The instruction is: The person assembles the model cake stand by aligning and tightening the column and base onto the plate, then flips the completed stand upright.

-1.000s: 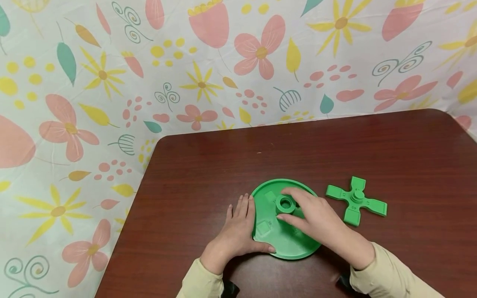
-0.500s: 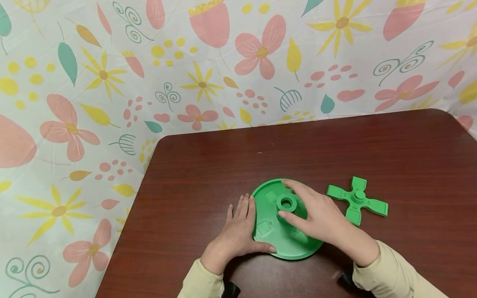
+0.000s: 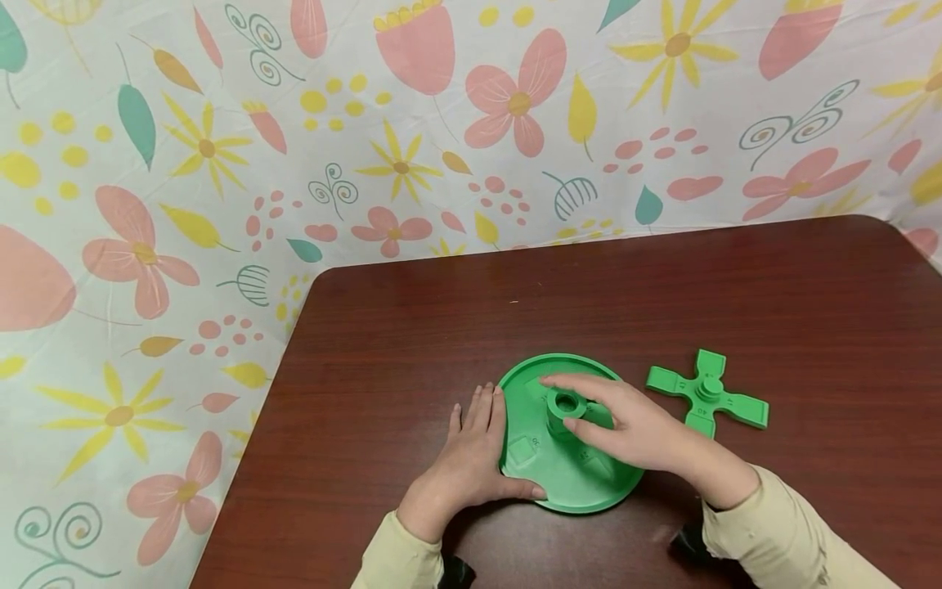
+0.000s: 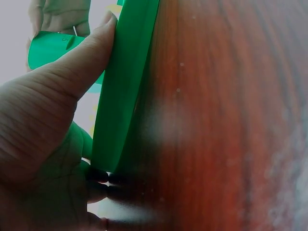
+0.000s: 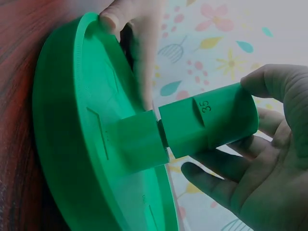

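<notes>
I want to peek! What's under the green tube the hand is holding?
Under the green plastic tube sits a short green hub on the round green plastic disc. A thin gap shows between them. Whether anything is inside the hub is hidden.

Disc [image 3: 567, 483] on table [image 3: 662, 278], cross piece [image 3: 708, 398] right of it, cylinder [image 3: 565, 406] at disc's centre

Head view was bright, evenly lit and sharp, with soft shadows under the hands [image 3: 471, 466]. Both wrist views were close, partly blurred, with pale glare on the counter [image 4: 231, 120].
</notes>
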Demonstrator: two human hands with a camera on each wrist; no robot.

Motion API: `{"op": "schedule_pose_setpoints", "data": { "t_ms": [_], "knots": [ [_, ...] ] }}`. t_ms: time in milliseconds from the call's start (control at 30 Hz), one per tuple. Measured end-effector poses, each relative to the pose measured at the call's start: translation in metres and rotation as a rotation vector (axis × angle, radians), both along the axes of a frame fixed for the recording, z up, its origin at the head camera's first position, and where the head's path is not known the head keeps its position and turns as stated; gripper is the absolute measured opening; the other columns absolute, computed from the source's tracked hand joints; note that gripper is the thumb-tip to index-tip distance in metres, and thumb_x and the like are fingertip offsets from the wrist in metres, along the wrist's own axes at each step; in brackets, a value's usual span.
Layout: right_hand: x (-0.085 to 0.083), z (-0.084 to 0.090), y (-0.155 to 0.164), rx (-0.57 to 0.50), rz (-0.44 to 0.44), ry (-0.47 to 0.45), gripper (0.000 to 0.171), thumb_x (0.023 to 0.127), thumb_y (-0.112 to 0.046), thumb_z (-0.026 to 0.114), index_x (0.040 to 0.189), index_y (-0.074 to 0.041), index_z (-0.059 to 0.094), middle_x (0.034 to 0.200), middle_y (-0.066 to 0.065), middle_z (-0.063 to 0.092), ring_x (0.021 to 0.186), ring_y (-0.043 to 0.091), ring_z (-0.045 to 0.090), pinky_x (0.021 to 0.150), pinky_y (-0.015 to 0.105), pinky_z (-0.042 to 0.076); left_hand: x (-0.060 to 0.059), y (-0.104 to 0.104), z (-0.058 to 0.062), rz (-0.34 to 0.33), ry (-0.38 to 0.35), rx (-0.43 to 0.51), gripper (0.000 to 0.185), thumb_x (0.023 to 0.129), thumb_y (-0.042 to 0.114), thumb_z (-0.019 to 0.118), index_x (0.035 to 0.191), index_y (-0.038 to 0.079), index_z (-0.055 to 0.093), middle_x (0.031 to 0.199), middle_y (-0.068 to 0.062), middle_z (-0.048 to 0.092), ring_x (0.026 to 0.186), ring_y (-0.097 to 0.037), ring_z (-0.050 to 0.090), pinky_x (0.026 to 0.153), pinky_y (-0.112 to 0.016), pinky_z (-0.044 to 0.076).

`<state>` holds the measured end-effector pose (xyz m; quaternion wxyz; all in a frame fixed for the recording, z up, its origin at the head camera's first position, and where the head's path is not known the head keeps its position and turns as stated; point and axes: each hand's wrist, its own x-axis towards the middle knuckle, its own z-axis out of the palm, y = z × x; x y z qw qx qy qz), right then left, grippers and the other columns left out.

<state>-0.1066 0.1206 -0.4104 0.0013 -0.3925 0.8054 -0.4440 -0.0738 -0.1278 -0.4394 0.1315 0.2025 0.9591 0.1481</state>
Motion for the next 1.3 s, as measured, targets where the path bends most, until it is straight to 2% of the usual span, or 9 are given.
{"op": "schedule_pose_setpoints", "data": {
  "t_ms": [267,400,600,800,933,1067,1167,1300],
  "knots": [
    [0.000,-0.003,0.001,0.016,-0.041,-0.066,0.042,0.094,-0.017,0.067,0.134,-0.019,0.055,0.131,-0.004,0.058,0.122,0.011,0.053,0.094,0.038,0.049,-0.001,0.001,0.001,-0.001,0.006,0.000,0.136,0.066,0.077,0.070,0.155,0.000,0.001,0.162,-0.017,0.002,0.149,-0.031,0.000,0.114,-0.060,0.011],
    [0.000,-0.006,0.001,0.023,-0.083,-0.071,0.041,0.092,-0.022,0.070,0.131,-0.021,0.056,0.127,-0.005,0.060,0.119,0.009,0.054,0.091,0.038,0.050,0.000,0.001,0.001,0.000,0.005,0.004,0.136,0.066,0.077,0.070,0.156,0.001,0.001,0.162,-0.017,0.002,0.149,-0.030,-0.001,0.114,-0.060,0.010],
    [0.003,-0.008,-0.002,0.038,-0.162,-0.066,0.043,0.089,-0.030,0.073,0.127,-0.018,0.057,0.122,-0.007,0.062,0.110,0.007,0.057,0.087,0.036,0.052,0.000,0.001,0.002,0.002,0.006,0.010,0.136,0.066,0.077,0.070,0.156,0.001,0.002,0.162,-0.016,0.002,0.149,-0.030,-0.001,0.115,-0.059,0.010],
    [0.008,-0.011,-0.008,0.097,-0.302,0.019,0.044,0.084,-0.035,0.077,0.120,-0.022,0.056,0.108,-0.014,0.062,0.088,0.005,0.060,0.073,0.031,0.052,0.000,0.001,0.001,0.002,0.001,0.016,0.135,0.066,0.077,0.069,0.156,0.001,0.002,0.162,-0.016,0.002,0.149,-0.031,0.000,0.114,-0.060,0.009],
    [0.010,-0.014,-0.012,0.127,-0.361,0.079,0.044,0.083,-0.037,0.078,0.116,-0.017,0.056,0.095,-0.012,0.061,0.068,0.002,0.053,0.061,0.025,0.046,0.000,0.000,0.000,0.003,-0.017,0.023,0.134,0.067,0.078,0.068,0.156,0.002,0.001,0.163,-0.015,0.001,0.149,-0.030,-0.001,0.114,-0.060,0.009],
    [0.010,-0.015,-0.014,0.147,-0.383,0.099,0.045,0.082,-0.039,0.078,0.114,-0.016,0.055,0.089,-0.011,0.060,0.057,0.000,0.044,0.055,0.022,0.042,0.001,0.000,-0.001,0.005,-0.022,0.030,0.133,0.068,0.078,0.067,0.156,0.003,0.001,0.163,-0.014,0.001,0.149,-0.030,-0.001,0.114,-0.060,0.009],
    [0.011,-0.014,-0.013,0.167,-0.378,0.106,0.049,0.082,-0.042,0.077,0.117,-0.014,0.055,0.097,-0.007,0.063,0.062,0.002,0.051,0.058,0.026,0.046,0.001,-0.001,-0.001,0.006,-0.027,0.039,0.133,0.068,0.078,0.067,0.156,0.003,0.001,0.163,-0.014,0.000,0.149,-0.029,-0.002,0.114,-0.060,0.008],
    [0.010,-0.011,-0.008,0.181,-0.340,0.105,0.056,0.086,-0.042,0.073,0.129,-0.013,0.052,0.116,0.001,0.065,0.086,0.013,0.065,0.071,0.036,0.053,0.002,0.000,-0.001,0.006,-0.024,0.042,0.134,0.067,0.078,0.068,0.156,0.003,0.001,0.163,-0.014,0.000,0.149,-0.029,-0.002,0.115,-0.060,0.008]
  ]
}}
